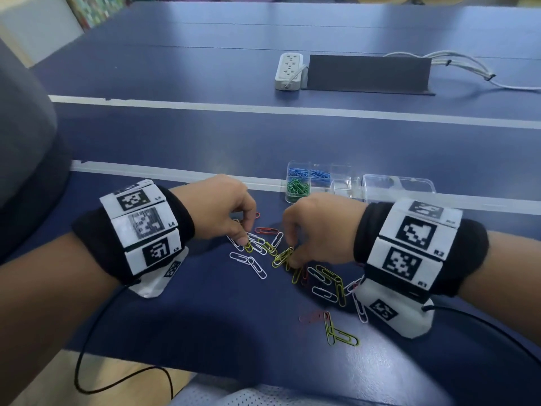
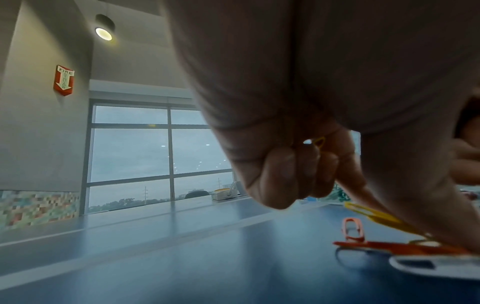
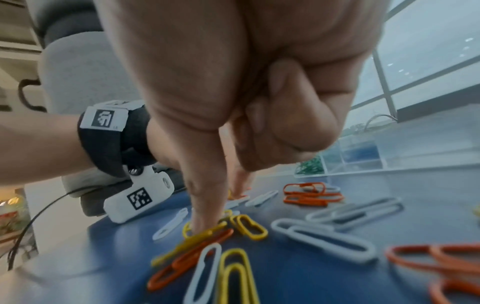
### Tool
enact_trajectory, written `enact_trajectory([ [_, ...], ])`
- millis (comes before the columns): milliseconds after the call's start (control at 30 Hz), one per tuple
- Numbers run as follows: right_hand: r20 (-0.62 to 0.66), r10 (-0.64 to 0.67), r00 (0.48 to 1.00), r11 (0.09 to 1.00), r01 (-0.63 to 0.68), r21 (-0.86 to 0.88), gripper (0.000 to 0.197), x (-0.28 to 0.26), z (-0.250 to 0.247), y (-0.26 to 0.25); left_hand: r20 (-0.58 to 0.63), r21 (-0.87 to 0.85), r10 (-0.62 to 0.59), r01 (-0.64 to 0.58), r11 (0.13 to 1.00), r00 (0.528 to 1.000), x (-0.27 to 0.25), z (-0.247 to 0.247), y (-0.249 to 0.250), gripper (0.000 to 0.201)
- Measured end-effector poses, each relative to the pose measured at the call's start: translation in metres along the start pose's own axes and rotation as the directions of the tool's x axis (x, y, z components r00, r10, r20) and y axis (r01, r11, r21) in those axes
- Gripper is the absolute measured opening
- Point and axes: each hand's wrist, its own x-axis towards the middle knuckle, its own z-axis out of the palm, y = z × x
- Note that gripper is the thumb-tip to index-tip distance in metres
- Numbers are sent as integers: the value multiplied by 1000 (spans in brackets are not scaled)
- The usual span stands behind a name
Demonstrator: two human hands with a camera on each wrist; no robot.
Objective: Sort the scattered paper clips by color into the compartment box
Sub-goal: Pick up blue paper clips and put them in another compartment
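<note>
White, yellow and red paper clips (image 1: 259,266) lie scattered on the blue table. The clear compartment box (image 1: 341,183) stands just beyond them and holds blue clips (image 1: 319,174) and green clips (image 1: 297,187). My left hand (image 1: 244,237) reaches down into the pile. It pinches a yellow clip (image 2: 371,214) between thumb and forefinger, and another yellow clip (image 2: 319,142) shows inside its curled fingers. My right hand (image 1: 289,259) pinches a small bunch of yellow clips (image 1: 282,256) at table level, its other fingers curled. More white and orange clips (image 3: 311,193) lie around it.
The box's clear lid (image 1: 398,186) lies open to its right. A white power strip (image 1: 288,70), a dark panel (image 1: 369,73) and grey cables (image 1: 468,68) sit on the far table. A black wrist cable (image 1: 87,347) hangs over the near table edge.
</note>
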Motion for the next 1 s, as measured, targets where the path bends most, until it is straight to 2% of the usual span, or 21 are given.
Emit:
enact_trajectory([
  [100, -9, 3, 1000, 994, -2, 112, 16, 0, -6, 7, -12, -31, 7, -7, 999, 1000, -2, -1, -2, 15],
  [333, -25, 121, 992, 934, -105, 340, 28, 6, -12, 16, -71, -86, -30, 24, 996, 997, -6, -5, -6, 16],
  [467, 18, 122, 992, 758, -105, 643, 37, 13, -9, 15, -58, -38, -55, 53, 998, 997, -7, -6, -12, 22],
  [567, 75, 74, 994, 627, -105, 772, 37, 16, -8, 15, -38, -52, -49, 47, 998, 998, -8, -5, -14, 27],
  [700, 120, 55, 991, 537, -131, 833, 37, 20, -8, 15, -63, -241, -55, 38, 970, 997, -10, -8, -19, 40],
  [833, 155, 61, 986, 509, -164, 845, 37, 23, -8, 15, -11, -454, -57, 46, 890, 998, -12, -8, -24, 50],
  [900, 171, 66, 983, 521, -180, 835, 35, 24, -7, 15, -8, -451, -59, 49, 891, 998, -12, -7, -25, 46],
  [1000, 202, 65, 977, 559, -204, 803, 27, 26, -4, 15, -42, -323, -62, 45, 946, 997, -11, -7, -25, 33],
])
